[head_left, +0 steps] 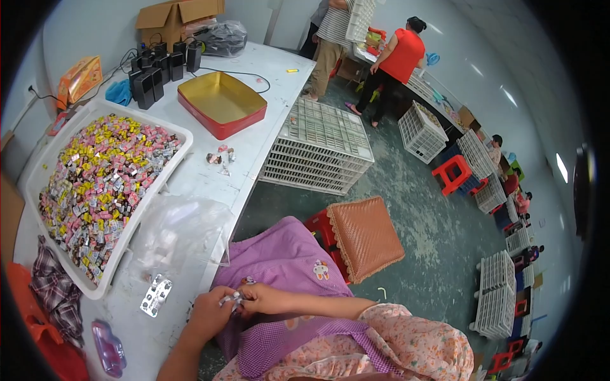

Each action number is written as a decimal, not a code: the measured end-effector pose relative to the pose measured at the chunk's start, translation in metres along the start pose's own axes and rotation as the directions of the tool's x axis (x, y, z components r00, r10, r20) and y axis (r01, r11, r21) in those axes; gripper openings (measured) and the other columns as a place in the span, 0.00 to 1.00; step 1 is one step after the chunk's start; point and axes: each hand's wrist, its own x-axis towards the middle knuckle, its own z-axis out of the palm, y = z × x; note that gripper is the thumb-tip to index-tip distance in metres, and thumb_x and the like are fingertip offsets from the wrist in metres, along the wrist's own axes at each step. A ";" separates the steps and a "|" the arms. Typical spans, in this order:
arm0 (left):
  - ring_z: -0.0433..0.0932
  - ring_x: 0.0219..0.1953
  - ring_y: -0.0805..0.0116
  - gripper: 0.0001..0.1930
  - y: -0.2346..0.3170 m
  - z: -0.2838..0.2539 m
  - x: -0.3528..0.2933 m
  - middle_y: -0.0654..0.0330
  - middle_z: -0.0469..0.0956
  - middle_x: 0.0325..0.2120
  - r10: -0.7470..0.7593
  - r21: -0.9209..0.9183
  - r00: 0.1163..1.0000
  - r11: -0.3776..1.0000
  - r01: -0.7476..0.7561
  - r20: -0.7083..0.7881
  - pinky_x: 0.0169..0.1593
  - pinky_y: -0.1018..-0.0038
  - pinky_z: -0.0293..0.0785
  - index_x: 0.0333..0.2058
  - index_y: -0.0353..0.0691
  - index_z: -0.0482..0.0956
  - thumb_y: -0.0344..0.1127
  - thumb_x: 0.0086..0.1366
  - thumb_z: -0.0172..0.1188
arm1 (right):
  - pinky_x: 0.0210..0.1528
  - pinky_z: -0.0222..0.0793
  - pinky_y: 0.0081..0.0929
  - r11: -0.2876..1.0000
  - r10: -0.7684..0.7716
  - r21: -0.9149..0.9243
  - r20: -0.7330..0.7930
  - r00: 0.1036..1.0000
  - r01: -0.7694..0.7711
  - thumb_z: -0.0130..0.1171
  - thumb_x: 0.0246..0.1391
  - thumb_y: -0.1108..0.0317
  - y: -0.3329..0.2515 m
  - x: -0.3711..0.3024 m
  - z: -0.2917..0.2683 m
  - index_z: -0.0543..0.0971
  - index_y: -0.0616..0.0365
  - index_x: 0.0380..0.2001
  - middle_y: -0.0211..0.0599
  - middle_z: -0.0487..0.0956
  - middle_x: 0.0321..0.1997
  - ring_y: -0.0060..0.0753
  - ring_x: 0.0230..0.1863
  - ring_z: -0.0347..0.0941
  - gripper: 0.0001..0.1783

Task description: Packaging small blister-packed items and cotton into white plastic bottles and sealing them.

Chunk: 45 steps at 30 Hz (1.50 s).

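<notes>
My left hand (211, 312) and my right hand (260, 298) meet above my lap, over a purple apron (283, 251). The fingers of both are closed on a small whitish-silver piece (237, 297), mostly covered by them; its exact kind cannot be made out. Left of my hands, a flat silver card with holes or dark spots (156, 295) lies on the white table (190, 270). Beyond it stands a large white tray (180, 159), heaped with small pink, yellow, brown and silver pieces (108, 184). A clear plastic bag (182, 228) lies crumpled beside the tray.
A red tin with a gold inside (223, 114), scraps (221, 159) and black power adapters (152, 79) are on the table. A purple case (108, 348) lies near left. White crates (318, 146) and a brown-cushioned stool (365, 238) stand to the right. Several people are farther off.
</notes>
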 end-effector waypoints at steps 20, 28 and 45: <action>0.75 0.24 0.77 0.09 0.007 -0.005 0.000 0.58 0.78 0.24 -0.023 -0.079 1.000 0.997 0.023 -0.002 0.25 0.79 0.71 0.34 0.33 0.75 0.29 0.53 0.57 | 0.36 0.72 0.23 0.943 0.153 0.276 0.129 0.980 -0.184 0.47 0.54 0.71 -0.004 0.000 -0.012 0.72 0.60 0.39 0.34 0.76 0.33 0.25 0.32 0.74 0.10; 0.75 0.27 0.76 0.10 0.005 -0.005 0.002 0.57 0.78 0.24 -0.114 -0.286 0.993 0.952 0.109 -0.001 0.31 0.78 0.71 0.34 0.33 0.75 0.30 0.52 0.58 | 0.38 0.73 0.22 0.850 0.218 0.464 0.124 0.968 -0.251 0.51 0.54 0.69 -0.012 -0.001 -0.013 0.73 0.60 0.40 0.35 0.76 0.35 0.26 0.32 0.75 0.11; 0.75 0.31 0.77 0.11 0.000 -0.009 0.003 0.58 0.77 0.30 -0.104 -0.424 0.994 0.900 0.105 0.025 0.33 0.80 0.71 0.35 0.32 0.73 0.27 0.53 0.58 | 0.35 0.71 0.19 0.756 0.177 0.611 0.153 0.972 -0.234 0.51 0.55 0.69 -0.010 0.001 -0.014 0.70 0.56 0.36 0.32 0.74 0.31 0.22 0.31 0.72 0.06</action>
